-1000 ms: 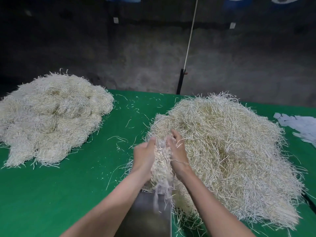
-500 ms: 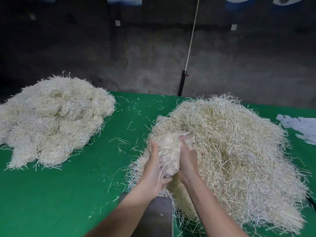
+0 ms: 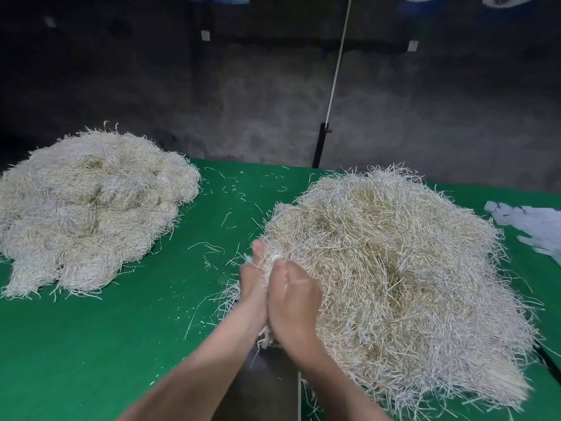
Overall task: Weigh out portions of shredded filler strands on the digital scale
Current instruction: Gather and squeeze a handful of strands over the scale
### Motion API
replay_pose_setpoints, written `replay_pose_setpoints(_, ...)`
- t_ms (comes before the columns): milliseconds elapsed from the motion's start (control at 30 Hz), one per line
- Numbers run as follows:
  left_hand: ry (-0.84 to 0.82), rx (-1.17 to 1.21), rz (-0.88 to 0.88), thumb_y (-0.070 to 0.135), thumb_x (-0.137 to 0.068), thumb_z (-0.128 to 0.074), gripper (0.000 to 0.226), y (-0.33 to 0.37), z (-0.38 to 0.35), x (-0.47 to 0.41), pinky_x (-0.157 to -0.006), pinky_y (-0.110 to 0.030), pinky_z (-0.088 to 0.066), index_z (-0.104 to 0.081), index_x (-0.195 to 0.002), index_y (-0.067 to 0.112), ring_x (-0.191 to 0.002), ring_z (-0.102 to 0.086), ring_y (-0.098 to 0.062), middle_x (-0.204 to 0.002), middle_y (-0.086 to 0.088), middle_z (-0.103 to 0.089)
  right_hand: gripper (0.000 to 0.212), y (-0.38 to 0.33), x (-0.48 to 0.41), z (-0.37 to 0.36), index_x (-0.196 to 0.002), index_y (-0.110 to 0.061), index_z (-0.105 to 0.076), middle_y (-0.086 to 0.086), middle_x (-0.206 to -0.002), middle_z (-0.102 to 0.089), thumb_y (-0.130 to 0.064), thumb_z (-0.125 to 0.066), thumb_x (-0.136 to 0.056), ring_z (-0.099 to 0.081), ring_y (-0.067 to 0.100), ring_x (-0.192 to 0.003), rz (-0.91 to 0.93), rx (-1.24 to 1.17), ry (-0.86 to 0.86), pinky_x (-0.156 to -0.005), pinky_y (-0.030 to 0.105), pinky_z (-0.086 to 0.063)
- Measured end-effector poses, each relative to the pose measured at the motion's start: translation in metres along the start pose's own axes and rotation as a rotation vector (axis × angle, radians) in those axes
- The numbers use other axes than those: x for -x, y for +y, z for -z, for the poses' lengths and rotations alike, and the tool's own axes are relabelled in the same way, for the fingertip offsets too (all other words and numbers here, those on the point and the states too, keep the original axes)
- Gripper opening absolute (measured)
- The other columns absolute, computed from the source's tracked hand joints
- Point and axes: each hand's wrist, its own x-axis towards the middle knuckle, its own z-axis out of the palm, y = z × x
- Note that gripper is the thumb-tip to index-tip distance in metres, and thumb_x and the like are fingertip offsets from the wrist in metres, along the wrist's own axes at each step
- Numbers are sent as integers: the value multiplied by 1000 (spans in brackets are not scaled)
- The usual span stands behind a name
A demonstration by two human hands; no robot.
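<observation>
I've squeezed my left hand (image 3: 253,288) and right hand (image 3: 294,299) tight round the bundle (image 3: 271,264), compacting a portion above the scale (image 3: 267,387).

Soft, even light brightens the green cloth-covered desk (image 3: 91,344), with faint shadows; the grey concrete wall (image 3: 273,101) behind lies dim. Wide-angle distortion bows the desk's far edge.

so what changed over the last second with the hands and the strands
The left hand and right hand closed in on the bundle of strands, squeezing it from a loose tuft into a tight wad; only wisps show between the palms. The left pile, right pile, scale platform and green table stayed put.
</observation>
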Motion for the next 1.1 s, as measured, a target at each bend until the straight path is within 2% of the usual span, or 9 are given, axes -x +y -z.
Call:
replay_pose_setpoints(167, 24, -216, 127, 50, -94, -46, 65, -20, 6, 2, -107, -48, -35, -34, -141, 6, -119, -49, -27, -135, -13, -49, 20, 14, -27, 22, -78, -18, -52, -11, -72, -54, -22, -48, -98, -47, 1, -60, -211, -194, -133, -60, 19, -38)
replay_pose_setpoints(233, 84, -221, 27, 44, -96, -47, 64, -12, 9, -3, -94, -45, -43, -29, -142, 2, -111, -51, -25, -124, -12, -53, 11, 13, -20, 26, -108, -34, -48, -24, -108, -50, -30, -45, -99, -47, -19, -90, -269, -348, -216, -78, 13, -37)
replay_pose_setpoints(333, 77, -369, -220, 30, -97, -49, 32, -10, 13, -4, -73, -24, -44, -53, -115, 4, -89, -56, -15, -94, 2, -58, 53, 15, -9, 25, -137, -52, -30, -53, -125, -26, -67, -35, -87, -26, -35, -108, -163, -366, -396, -85, 8, -30)
replay_pose_setpoints(433, -89, -390, -180, 27, -98, -46, 18, -17, 9, 3, -60, -15, -48, -56, -100, 12, -89, -61, -14, -94, -1, -63, 43, 12, -7, 18, -118, -38, -59, -30, -114, -58, -60, -39, -88, -51, -21, -97, -40, -161, -345, -85, 10, -43)
replay_pose_setpoints(533, -193, -433, -296, 54, -93, -42, 35, -30, 19, 12, -70, -19, -50, -53, -116, 30, -95, -63, -2, -108, 6, -66, 37, 14, -31, 24, -79, -12, -62, -1, -61, -58, -39, -45, -97, -54, 6, -46, -308, -292, -65, -44, 20, -44)
replay_pose_setpoints(667, -171, -589, -521, 76, -75, -43, 72, -53, 12, 34, -99, -8, -27, -29, -138, 45, -114, -29, 28, -133, 28, -34, 48, 16, -49, 29, -121, 1, -52, 12, -102, -58, -40, -37, -100, -64, 28, -91, -718, -511, 47, -66, 26, -56)
replay_pose_setpoints(767, 22, -241, -373, 52, -91, -45, 41, -29, -1, 14, -59, -7, -43, -53, -115, 20, -71, -58, 12, -91, 13, -64, 41, 7, -4, 9, -110, -10, -57, -3, -105, -56, -40, -31, -100, -60, 23, -98, -383, -232, -69, -84, 31, -53)
replay_pose_setpoints(900, 84, -156, -147, 41, -99, -41, 39, -15, 3, 5, -52, -21, -45, -64, -92, 11, -55, -57, -8, -65, 1, -61, 37, 11, 12, 8, -64, -17, -45, -5, -60, -46, -22, -33, -98, -38, 8, -53, -193, -136, -61, -49, 17, -32)
replay_pose_setpoints(1100, 13, -380, -160, 38, -100, -38, 46, -21, 19, 7, -96, -27, -33, -46, -135, 10, -126, -46, -19, -138, 0, -49, 23, 17, 4, 17, -106, -36, -50, -14, -107, -55, -20, -35, -102, -54, 5, -93, -269, -171, -229, -81, 22, -40)
